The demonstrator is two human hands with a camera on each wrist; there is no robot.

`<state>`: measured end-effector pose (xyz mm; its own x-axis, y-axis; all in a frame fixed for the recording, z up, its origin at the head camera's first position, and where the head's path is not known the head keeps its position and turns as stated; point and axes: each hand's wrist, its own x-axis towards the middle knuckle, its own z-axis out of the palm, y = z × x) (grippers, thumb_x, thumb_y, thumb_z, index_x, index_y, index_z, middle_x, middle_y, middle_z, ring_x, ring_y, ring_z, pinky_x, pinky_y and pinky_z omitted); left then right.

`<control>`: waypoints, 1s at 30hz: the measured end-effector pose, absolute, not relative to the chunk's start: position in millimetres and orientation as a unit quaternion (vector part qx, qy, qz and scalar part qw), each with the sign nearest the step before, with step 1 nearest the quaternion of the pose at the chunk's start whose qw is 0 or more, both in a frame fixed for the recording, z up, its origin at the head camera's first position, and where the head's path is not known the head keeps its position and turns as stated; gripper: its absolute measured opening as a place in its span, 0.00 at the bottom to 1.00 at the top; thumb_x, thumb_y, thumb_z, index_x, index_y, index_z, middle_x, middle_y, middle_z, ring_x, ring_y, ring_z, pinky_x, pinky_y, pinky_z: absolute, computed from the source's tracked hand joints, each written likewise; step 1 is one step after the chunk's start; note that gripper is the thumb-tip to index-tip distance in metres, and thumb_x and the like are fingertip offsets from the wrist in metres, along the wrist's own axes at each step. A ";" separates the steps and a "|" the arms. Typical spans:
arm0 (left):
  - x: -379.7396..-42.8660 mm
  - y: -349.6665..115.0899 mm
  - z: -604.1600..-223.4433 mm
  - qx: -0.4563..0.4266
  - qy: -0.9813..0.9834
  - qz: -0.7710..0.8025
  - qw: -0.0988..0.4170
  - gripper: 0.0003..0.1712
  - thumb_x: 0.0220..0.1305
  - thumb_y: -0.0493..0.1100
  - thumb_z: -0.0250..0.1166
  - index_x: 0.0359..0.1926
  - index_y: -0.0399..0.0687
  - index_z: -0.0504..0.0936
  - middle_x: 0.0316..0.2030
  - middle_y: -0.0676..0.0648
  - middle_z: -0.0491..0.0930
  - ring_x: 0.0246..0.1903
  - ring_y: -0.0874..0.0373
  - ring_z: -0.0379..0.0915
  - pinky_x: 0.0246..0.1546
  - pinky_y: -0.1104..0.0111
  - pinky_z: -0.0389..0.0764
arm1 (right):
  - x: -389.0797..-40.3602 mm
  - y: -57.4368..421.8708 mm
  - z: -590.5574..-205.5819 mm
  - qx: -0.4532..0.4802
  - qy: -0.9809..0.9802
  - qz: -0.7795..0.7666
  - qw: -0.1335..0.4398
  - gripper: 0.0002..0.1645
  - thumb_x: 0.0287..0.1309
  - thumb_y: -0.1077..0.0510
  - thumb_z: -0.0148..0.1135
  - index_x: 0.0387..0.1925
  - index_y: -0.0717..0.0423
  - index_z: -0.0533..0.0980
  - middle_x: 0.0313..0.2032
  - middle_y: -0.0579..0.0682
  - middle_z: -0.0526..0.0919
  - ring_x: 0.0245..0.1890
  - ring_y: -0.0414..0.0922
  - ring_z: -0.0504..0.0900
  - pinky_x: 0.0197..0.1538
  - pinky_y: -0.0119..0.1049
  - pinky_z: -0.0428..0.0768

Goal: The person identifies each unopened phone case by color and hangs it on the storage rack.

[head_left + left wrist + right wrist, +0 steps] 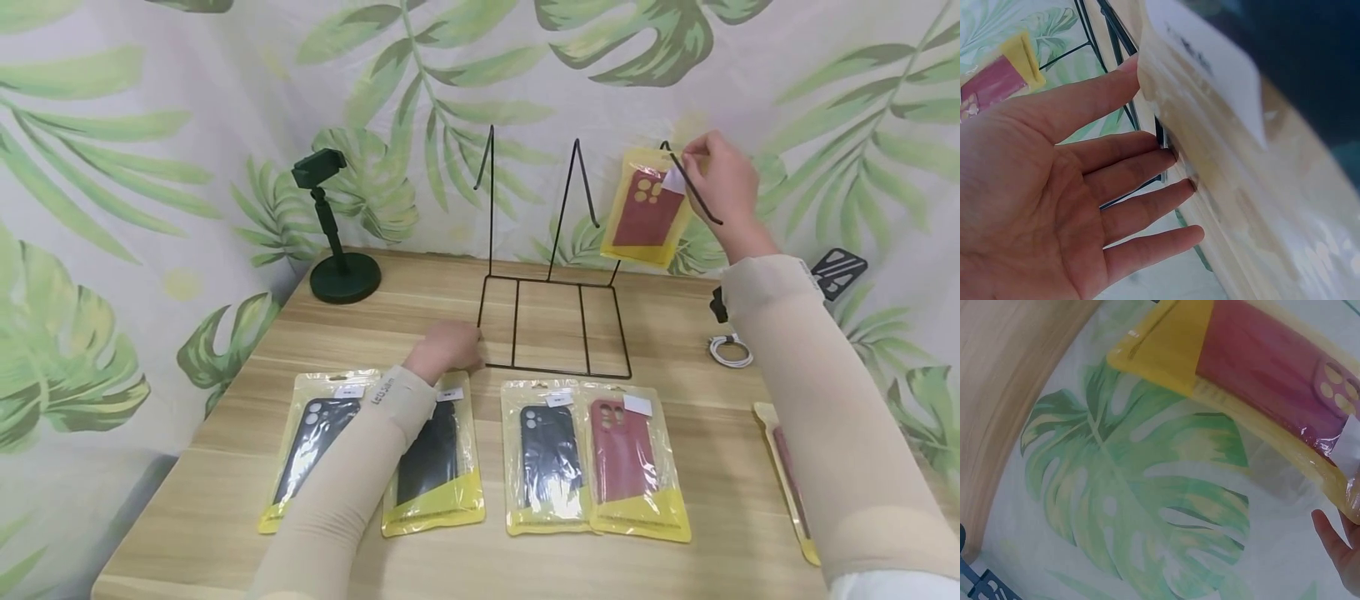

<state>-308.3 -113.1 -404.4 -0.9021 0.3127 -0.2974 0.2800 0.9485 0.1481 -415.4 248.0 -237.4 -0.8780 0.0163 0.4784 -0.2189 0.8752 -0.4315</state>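
Observation:
High at the right, my right hand (pixel 726 179) pinches the top corner of a yellow-edged clear packet with a red phone case (pixel 647 208). That packet is at the right hook (pixel 693 187) of a black wire display rack (pixel 551 282); whether the hook passes through its hole I cannot tell. My left hand (pixel 1066 169) rests by the front left corner of the rack's base, fingers fairly straight, fingertips against the table. Close to its thumb lies a packet with a black phone case (pixel 429 454). Only some fingers of the right hand show in the right wrist view (pixel 1341 550).
Along the front lie more packeted cases: a dark one (pixel 311 442), another dark one (pixel 551 450) and a red one (pixel 626 450). A further packet (pixel 783 479) is partly behind the right sleeve. A dark green stand (pixel 345 277), a white cable (pixel 729 352) and a black phone-case-like object (pixel 838 271) stand around.

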 end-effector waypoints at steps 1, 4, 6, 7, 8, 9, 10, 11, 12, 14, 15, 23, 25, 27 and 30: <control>-307.9 -112.2 -404.5 0.152 0.974 0.052 0.162 0.21 0.63 0.50 0.68 0.53 0.44 0.82 0.50 0.45 0.84 0.38 0.53 0.76 0.46 0.58 0.79 | -417.1 248.5 -237.5 0.049 -0.938 0.246 0.239 0.24 0.75 0.47 0.43 0.57 0.61 0.71 0.59 0.61 0.79 0.58 0.62 0.76 0.59 0.57 0.69; -307.4 -109.8 -404.3 0.151 0.974 0.054 0.161 0.22 0.63 0.50 0.68 0.55 0.44 0.82 0.51 0.44 0.84 0.39 0.53 0.76 0.46 0.58 0.79 | -420.6 249.4 -237.1 0.035 -0.940 0.249 0.232 0.25 0.75 0.46 0.42 0.59 0.60 0.70 0.61 0.59 0.78 0.60 0.61 0.75 0.61 0.56 0.69; -307.3 -108.5 -404.1 0.151 0.974 0.055 0.160 0.23 0.63 0.49 0.68 0.56 0.44 0.81 0.52 0.44 0.84 0.40 0.53 0.76 0.48 0.58 0.79 | -421.8 250.3 -237.2 0.030 -0.939 0.252 0.231 0.25 0.75 0.46 0.42 0.60 0.59 0.70 0.62 0.59 0.78 0.61 0.60 0.75 0.62 0.55 0.69; -307.4 -108.1 -404.2 0.152 0.974 0.056 0.160 0.23 0.63 0.49 0.68 0.56 0.44 0.81 0.53 0.44 0.83 0.40 0.53 0.76 0.49 0.58 0.79 | -421.9 250.9 -237.2 0.029 -0.939 0.254 0.230 0.26 0.75 0.46 0.42 0.61 0.59 0.69 0.63 0.58 0.77 0.61 0.60 0.75 0.62 0.55 0.68; -307.3 -107.6 -404.0 0.153 0.974 0.056 0.159 0.23 0.63 0.49 0.68 0.56 0.44 0.81 0.53 0.43 0.83 0.41 0.52 0.76 0.50 0.57 0.79 | -421.4 251.7 -237.6 0.030 -0.938 0.257 0.232 0.26 0.75 0.46 0.42 0.62 0.58 0.69 0.63 0.57 0.77 0.62 0.59 0.74 0.63 0.55 0.68; -307.4 -107.2 -403.8 0.153 0.974 0.058 0.159 0.24 0.63 0.49 0.68 0.57 0.44 0.81 0.54 0.43 0.83 0.43 0.52 0.77 0.52 0.57 0.79 | -420.5 252.8 -238.1 0.032 -0.936 0.259 0.235 0.26 0.75 0.46 0.43 0.63 0.57 0.68 0.64 0.56 0.76 0.63 0.58 0.74 0.64 0.54 0.68; -307.2 -107.0 -403.6 0.155 0.973 0.060 0.159 0.24 0.63 0.49 0.68 0.57 0.43 0.81 0.55 0.43 0.83 0.45 0.51 0.78 0.54 0.56 0.78 | -418.9 254.5 -239.1 0.035 -0.934 0.261 0.241 0.27 0.74 0.46 0.44 0.65 0.57 0.68 0.65 0.56 0.75 0.64 0.57 0.73 0.65 0.54 0.68; -306.9 -106.7 -403.1 0.156 0.973 0.061 0.159 0.24 0.63 0.49 0.68 0.58 0.43 0.81 0.55 0.42 0.82 0.46 0.51 0.78 0.55 0.56 0.78 | -416.4 256.0 -240.1 0.035 -0.932 0.263 0.247 0.28 0.74 0.46 0.44 0.66 0.56 0.66 0.66 0.55 0.74 0.65 0.56 0.72 0.65 0.55 0.67; -306.6 -106.6 -402.6 0.155 0.972 0.064 0.162 0.25 0.63 0.49 0.67 0.58 0.43 0.80 0.56 0.42 0.82 0.48 0.50 0.78 0.56 0.56 0.77 | -413.1 257.9 -241.3 0.036 -0.930 0.264 0.252 0.29 0.74 0.46 0.45 0.68 0.55 0.65 0.67 0.55 0.72 0.67 0.56 0.70 0.66 0.55 0.67; -306.1 -106.2 -401.3 0.152 0.972 0.067 0.166 0.26 0.64 0.48 0.67 0.60 0.42 0.79 0.57 0.41 0.81 0.49 0.49 0.78 0.57 0.56 0.77 | -404.1 262.3 -244.2 0.037 -0.927 0.267 0.262 0.31 0.73 0.48 0.47 0.72 0.54 0.61 0.70 0.55 0.68 0.69 0.54 0.67 0.69 0.53 0.65; -305.5 -106.1 -400.4 0.153 0.972 0.067 0.164 0.25 0.64 0.47 0.67 0.59 0.41 0.79 0.57 0.41 0.81 0.49 0.50 0.78 0.57 0.56 0.77 | -398.5 264.7 -246.2 0.035 -0.927 0.266 0.263 0.32 0.73 0.48 0.47 0.73 0.53 0.59 0.71 0.55 0.66 0.71 0.54 0.65 0.70 0.53 0.64; -305.8 -107.6 -399.4 0.152 0.972 0.069 0.164 0.24 0.64 0.47 0.66 0.58 0.41 0.80 0.56 0.41 0.82 0.48 0.49 0.78 0.55 0.54 0.78 | -331.5 282.4 -305.9 0.061 -0.963 0.213 0.152 0.46 0.68 0.51 0.55 0.76 0.64 0.46 0.72 0.72 0.54 0.71 0.69 0.55 0.71 0.65 0.56; -306.6 -108.8 -400.7 0.153 0.973 0.065 0.160 0.24 0.64 0.48 0.66 0.57 0.41 0.80 0.56 0.41 0.82 0.49 0.48 0.79 0.55 0.54 0.78 | -315.7 282.1 -328.1 0.071 -0.976 0.180 0.102 0.48 0.68 0.49 0.56 0.76 0.68 0.45 0.70 0.77 0.55 0.68 0.72 0.57 0.68 0.67 0.58; -307.3 -109.6 -401.6 0.154 0.973 0.063 0.159 0.23 0.64 0.48 0.66 0.57 0.41 0.81 0.55 0.41 0.82 0.49 0.48 0.79 0.55 0.54 0.78 | -302.8 280.6 -348.0 0.080 -0.982 0.156 0.067 0.49 0.68 0.48 0.57 0.75 0.69 0.46 0.67 0.79 0.58 0.66 0.74 0.59 0.66 0.68 0.61; -307.5 -110.1 -401.8 0.157 0.972 0.063 0.162 0.23 0.64 0.48 0.66 0.55 0.41 0.81 0.54 0.41 0.82 0.48 0.48 0.79 0.54 0.54 0.79 | -285.4 277.0 -370.2 0.087 -0.987 0.132 0.022 0.47 0.68 0.47 0.56 0.75 0.69 0.49 0.67 0.78 0.60 0.65 0.74 0.62 0.63 0.69 0.64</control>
